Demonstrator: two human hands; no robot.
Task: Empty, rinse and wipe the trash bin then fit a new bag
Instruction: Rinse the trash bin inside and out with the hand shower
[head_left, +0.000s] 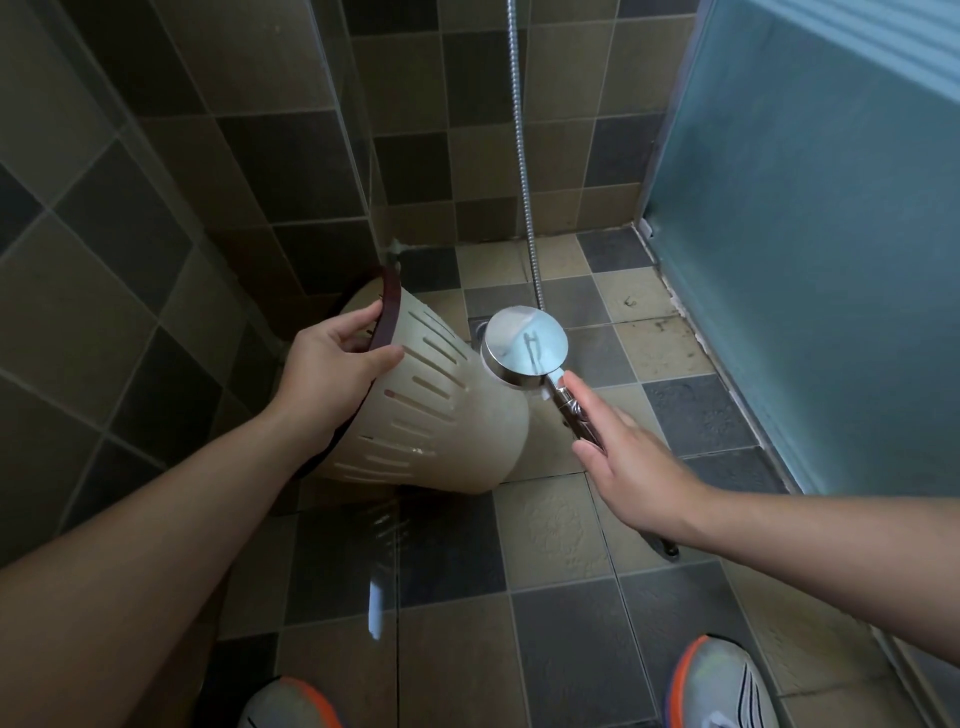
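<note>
Partly hidden: bin (447, 415) mouth | left hand (332, 374) grips rim | right hand (628, 462) holds shower head (524, 345) handle

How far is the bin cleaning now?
Emptying looks done: the bin is tilted over and no bag shows on it. Rinsing is in hand: the left hand grips its rim, the right hand holds the shower head against its base, and the floor looks wet. Wiping and a new bag remain.
</note>
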